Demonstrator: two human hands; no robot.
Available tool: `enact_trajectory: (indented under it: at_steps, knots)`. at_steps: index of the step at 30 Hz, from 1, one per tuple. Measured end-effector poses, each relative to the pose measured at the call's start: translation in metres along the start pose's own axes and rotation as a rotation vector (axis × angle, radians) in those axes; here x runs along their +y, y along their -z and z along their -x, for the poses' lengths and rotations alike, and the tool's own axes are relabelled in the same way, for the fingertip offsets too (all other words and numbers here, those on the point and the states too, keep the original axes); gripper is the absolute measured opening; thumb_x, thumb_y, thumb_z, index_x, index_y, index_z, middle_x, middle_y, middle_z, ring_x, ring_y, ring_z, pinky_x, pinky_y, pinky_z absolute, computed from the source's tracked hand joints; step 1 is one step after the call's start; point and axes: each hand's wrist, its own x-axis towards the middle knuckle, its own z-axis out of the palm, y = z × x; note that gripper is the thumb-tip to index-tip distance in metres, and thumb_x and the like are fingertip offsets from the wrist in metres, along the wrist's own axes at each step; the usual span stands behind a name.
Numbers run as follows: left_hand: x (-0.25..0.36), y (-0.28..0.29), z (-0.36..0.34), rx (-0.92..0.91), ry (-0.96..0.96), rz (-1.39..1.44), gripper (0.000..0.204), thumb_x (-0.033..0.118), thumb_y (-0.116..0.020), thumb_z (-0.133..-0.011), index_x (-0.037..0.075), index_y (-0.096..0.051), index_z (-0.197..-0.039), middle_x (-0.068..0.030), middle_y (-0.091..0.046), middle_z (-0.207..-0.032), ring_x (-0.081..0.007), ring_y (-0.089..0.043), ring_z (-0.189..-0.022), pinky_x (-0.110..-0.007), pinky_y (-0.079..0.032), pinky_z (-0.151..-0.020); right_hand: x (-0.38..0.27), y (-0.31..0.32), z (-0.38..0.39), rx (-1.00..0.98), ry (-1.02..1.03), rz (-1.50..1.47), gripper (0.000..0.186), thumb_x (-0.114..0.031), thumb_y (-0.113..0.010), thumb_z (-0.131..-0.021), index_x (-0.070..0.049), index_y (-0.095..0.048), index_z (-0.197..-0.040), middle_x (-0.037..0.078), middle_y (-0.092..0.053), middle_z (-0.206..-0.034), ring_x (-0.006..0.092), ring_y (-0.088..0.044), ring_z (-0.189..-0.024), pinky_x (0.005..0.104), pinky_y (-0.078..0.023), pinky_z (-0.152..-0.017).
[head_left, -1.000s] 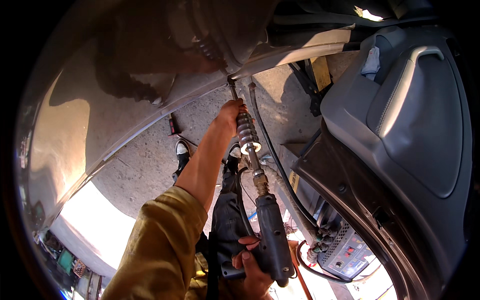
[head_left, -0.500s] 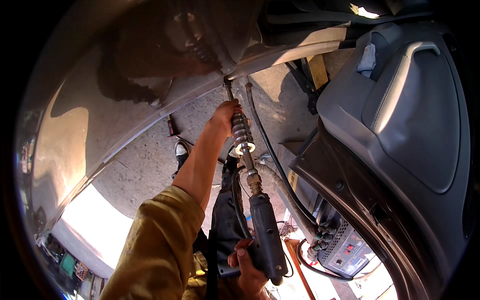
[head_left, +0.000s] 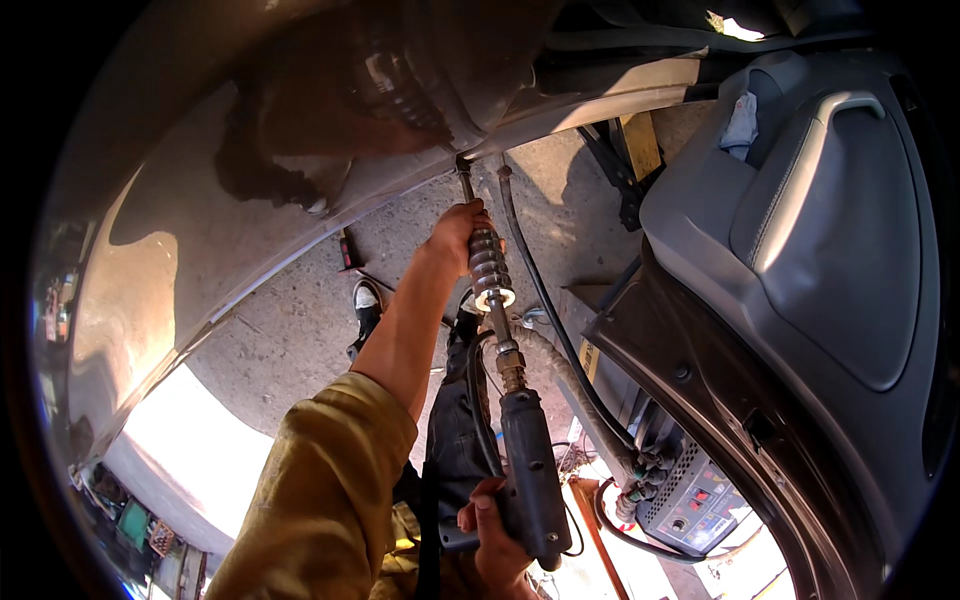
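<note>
Dent puller (head_left: 500, 350) is up against the car body panel (head_left: 200, 200); its tip meets the metal at the panel's lower edge, near the dark scuffed patch (head_left: 290, 150). Whether the tip is bonded there, I cannot tell.

Left hand (head_left: 458, 232) has its fingers clenched round the ribbed sliding weight (head_left: 488, 265), high on the shaft. Right hand (head_left: 495, 530) grasps the dark pistol grip (head_left: 530, 475) at the near end, fingers wrapped tight.

My read: pull is mid-cycle. Tool is placed, the panel's surface looks uneven, so the straightening looks unfinished.

Versus 0.5 s ago: same grips with both hands, tool sits slightly further left in view, weight is no lower on the shaft. No visible change in the panel.

Cables run to the welder box (head_left: 690, 500) on the floor, right. Open door trim (head_left: 820, 230) hangs far right.
</note>
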Motion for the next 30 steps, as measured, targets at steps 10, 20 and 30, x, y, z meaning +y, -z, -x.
enact_trajectory:
  at_steps: [10,20,30]
  knots:
    - [-0.010,-0.005,-0.002,0.106,-0.129,-0.219,0.025,0.028,-0.048,-0.104,0.015,-0.042,-0.084,0.0067,-0.040,-0.056,-0.0102,-0.040,-0.042,-0.046,-0.053,-0.057,0.001,0.007,-0.005,0.058,0.097,-0.037,0.025,0.008,-0.057,-0.091,0.002,-0.052,-0.114,0.020,-0.064,-0.108,0.0171,-0.057,-0.056,0.0317,-0.051,-0.054]
    - [-0.021,-0.009,0.000,0.119,-0.168,-0.256,0.023,0.027,-0.048,-0.104,0.015,-0.041,-0.085,0.0060,-0.037,-0.057,-0.0116,-0.039,-0.043,-0.049,-0.055,-0.054,0.007,0.015,-0.009,0.075,0.131,-0.102,0.029,0.011,-0.057,-0.089,0.004,-0.050,-0.117,0.025,-0.064,-0.109,0.0187,-0.058,-0.054,0.0304,-0.051,-0.054]
    - [-0.010,-0.004,-0.001,0.036,-0.117,-0.121,0.025,0.025,-0.046,-0.106,0.015,-0.041,-0.083,0.0090,-0.035,-0.056,-0.0066,-0.036,-0.042,-0.044,-0.052,-0.058,-0.005,0.007,-0.010,0.048,0.118,-0.049,0.020,0.011,-0.056,-0.090,0.001,-0.053,-0.106,0.023,-0.064,-0.111,0.0173,-0.058,-0.058,0.0297,-0.051,-0.055]
